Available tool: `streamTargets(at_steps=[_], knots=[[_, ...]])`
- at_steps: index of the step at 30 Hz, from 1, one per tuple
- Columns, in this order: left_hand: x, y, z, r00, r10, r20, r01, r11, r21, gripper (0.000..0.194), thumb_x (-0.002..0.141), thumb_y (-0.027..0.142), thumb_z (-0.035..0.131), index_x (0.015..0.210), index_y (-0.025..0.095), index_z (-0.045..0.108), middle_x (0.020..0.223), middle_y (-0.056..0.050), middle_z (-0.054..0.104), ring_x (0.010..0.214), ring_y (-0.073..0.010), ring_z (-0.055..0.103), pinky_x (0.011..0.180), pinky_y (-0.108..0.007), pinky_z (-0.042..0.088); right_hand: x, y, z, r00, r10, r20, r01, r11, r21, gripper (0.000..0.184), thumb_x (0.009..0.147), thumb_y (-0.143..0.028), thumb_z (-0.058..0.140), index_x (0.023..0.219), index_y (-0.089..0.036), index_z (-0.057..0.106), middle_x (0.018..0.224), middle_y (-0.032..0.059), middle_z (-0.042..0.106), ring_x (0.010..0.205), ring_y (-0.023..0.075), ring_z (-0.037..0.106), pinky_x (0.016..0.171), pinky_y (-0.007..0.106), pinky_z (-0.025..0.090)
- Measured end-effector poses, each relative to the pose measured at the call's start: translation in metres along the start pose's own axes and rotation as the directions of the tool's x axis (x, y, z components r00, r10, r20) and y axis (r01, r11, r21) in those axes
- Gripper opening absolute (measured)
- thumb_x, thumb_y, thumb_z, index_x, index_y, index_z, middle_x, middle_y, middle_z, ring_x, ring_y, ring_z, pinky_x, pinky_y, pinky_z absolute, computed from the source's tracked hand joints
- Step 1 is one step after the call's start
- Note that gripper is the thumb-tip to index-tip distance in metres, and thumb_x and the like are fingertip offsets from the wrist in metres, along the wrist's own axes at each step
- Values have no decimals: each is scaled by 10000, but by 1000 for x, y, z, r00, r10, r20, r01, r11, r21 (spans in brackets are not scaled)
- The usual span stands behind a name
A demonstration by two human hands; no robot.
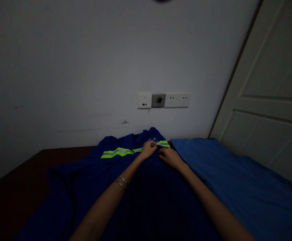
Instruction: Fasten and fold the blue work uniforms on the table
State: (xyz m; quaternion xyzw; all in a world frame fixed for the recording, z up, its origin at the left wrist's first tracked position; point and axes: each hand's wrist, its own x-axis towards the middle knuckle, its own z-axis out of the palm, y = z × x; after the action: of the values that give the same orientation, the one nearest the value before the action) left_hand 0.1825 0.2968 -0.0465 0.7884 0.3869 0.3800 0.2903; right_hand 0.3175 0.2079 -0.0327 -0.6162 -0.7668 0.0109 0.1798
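A dark blue work jacket [90, 174] with bright yellow-and-grey reflective bands [117, 153] lies spread out in front of me. A small pale emblem shows above the band near its far end. My left hand [149, 149], with bangles at the wrist, pinches the jacket by the reflective band. Close to its right, my right hand [170, 156] has its fingers curled on the same garment. The fingertips face each other with a small gap between. Dim light obscures the fabric's detail there.
Beside the jacket on the right lies a lighter blue cloth [226, 174]. The dark reddish-brown surface [17, 180] shows at left. Behind stands a pale wall with a row of sockets [177, 100] and a grey switch plate [158, 100]. A panelled door [268, 83] rises at right.
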Motion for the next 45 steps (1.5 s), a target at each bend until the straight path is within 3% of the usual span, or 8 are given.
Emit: streamTargets(at_steps=[5, 10, 17, 22, 28, 35, 45], knots=[[5, -5, 6, 999, -52, 5, 52, 999, -2, 172, 730, 72, 502, 820, 91, 647, 746, -55, 666, 712, -143, 609, 693, -242, 462, -3, -7, 9, 999, 45, 9, -43, 982, -184, 200, 851, -262, 458, 942, -199, 624, 1002, 76, 606, 840, 185, 612, 674, 259, 405], [-1, -8, 8, 999, -41, 12, 41, 999, -13, 180, 734, 80, 497, 832, 94, 647, 762, -48, 668, 719, -134, 602, 703, -232, 454, -3, -7, 17, 998, 50, 27, -43, 973, -229, 197, 868, -263, 433, 924, -192, 608, 986, 68, 595, 824, 187, 614, 612, 248, 389], [-1, -9, 3, 991, -128, 44, 133, 980, -145, 137, 683, 187, 587, 713, 114, 699, 674, -13, 668, 684, -144, 585, 673, -236, 435, -5, -7, 16, 997, 73, -33, -77, 989, -127, 214, 887, -261, 391, 895, -188, 593, 977, 61, 597, 833, 161, 598, 661, 241, 383], [0, -9, -1, 957, -287, 39, 284, 905, -317, 204, 677, 301, 629, 641, 113, 699, 530, 18, 596, 539, -107, 509, 531, -208, 366, -2, -7, 16, 984, 133, -115, -133, 991, 12, 181, 878, -255, 411, 897, -197, 581, 952, 40, 598, 880, 142, 574, 714, 223, 378], [-5, -1, -3, 931, -352, 100, 359, 823, -441, 181, 650, 280, 676, 576, 115, 673, 483, 27, 550, 477, -79, 452, 484, -198, 341, -4, -9, 18, 969, 139, -206, -139, 990, 11, 186, 894, -290, 392, 915, -211, 559, 970, 25, 585, 832, 132, 576, 670, 226, 373], [-7, 5, -8, 931, -342, 129, 364, 846, -390, 212, 657, 327, 690, 634, 117, 696, 530, 8, 602, 520, -100, 506, 508, -209, 389, -7, -13, 15, 954, 177, -244, -179, 984, 12, 197, 899, -288, 382, 913, -204, 559, 960, 34, 590, 826, 141, 583, 668, 232, 379], [-1, 0, -16, 955, -231, 186, 287, 880, -378, 205, 663, 302, 665, 725, 115, 722, 625, -4, 643, 605, -106, 535, 600, -219, 406, -5, -11, 15, 941, 205, -270, -198, 979, 54, 199, 889, -295, 400, 888, -204, 577, 945, 42, 606, 834, 152, 584, 694, 236, 387]])
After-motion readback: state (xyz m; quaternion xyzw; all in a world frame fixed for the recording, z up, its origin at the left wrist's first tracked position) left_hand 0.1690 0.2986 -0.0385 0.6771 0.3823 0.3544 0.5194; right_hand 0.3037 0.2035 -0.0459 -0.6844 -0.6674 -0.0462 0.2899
